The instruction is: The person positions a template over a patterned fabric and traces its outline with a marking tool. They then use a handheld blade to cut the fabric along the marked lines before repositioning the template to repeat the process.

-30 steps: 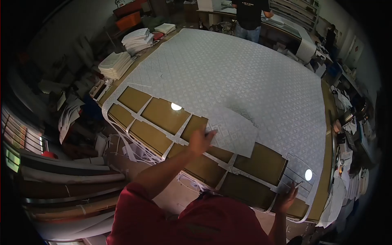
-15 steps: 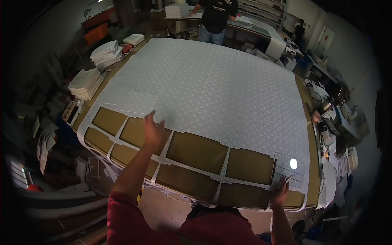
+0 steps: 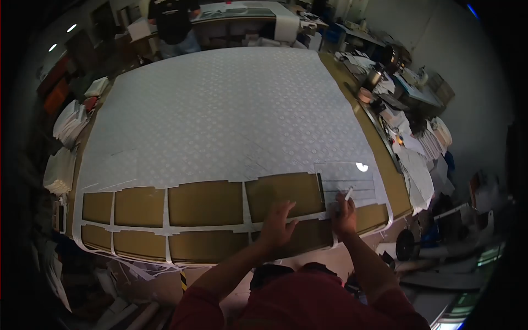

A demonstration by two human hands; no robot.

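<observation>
— Since the earlier frame the left hand (image 3: 278, 224) has swung in from the far left; it now lies flat, fingers spread, on the brown board (image 3: 286, 192) near the table's front edge.

— And the right hand (image 3: 344, 215)?

— Closed around a small white tool (image 3: 348, 193), tip against the patterned white sheet (image 3: 231, 115); the two hands sit near each other.

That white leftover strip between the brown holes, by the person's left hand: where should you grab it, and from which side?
Probably best to pinch the white strip where it crosses open brown table, just left of the left hand, coming from the near table edge. There it lies flat and thin with bare gaps on both sides, so fingers could likely slip under. The right hand holds a white tool.
</observation>
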